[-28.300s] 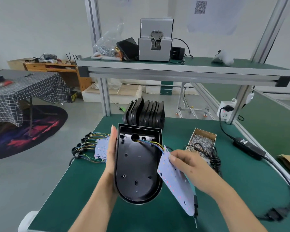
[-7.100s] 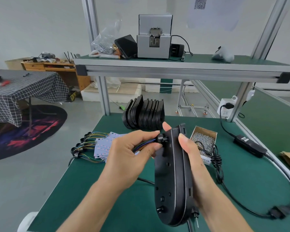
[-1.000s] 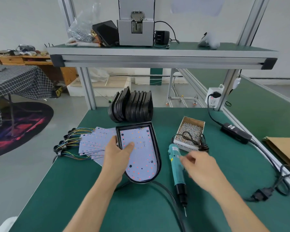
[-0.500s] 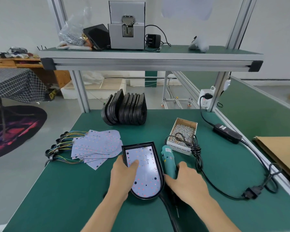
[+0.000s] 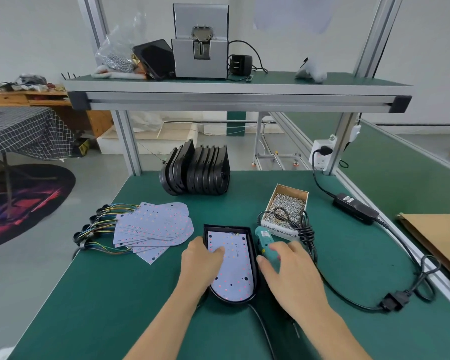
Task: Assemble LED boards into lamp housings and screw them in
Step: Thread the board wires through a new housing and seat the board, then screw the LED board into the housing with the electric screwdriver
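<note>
Lower centre of the frame, the lamp housing lies on the table, LED board seated inside. The left hand presses flat on it, fingers extended, probably steadying it. The right hand, fingers loosely spread, covers the teal screwdriver; whether it grips, I cannot tell.

On the worktop a lamp housing lies near the front edge with an LED board inside it. A fan of spare boards lies to its left, a screwdriver just right of it, a box of screws behind the screwdriver. A row of housings stands on edge at the back. The shelf above carries a screw feeder
</note>
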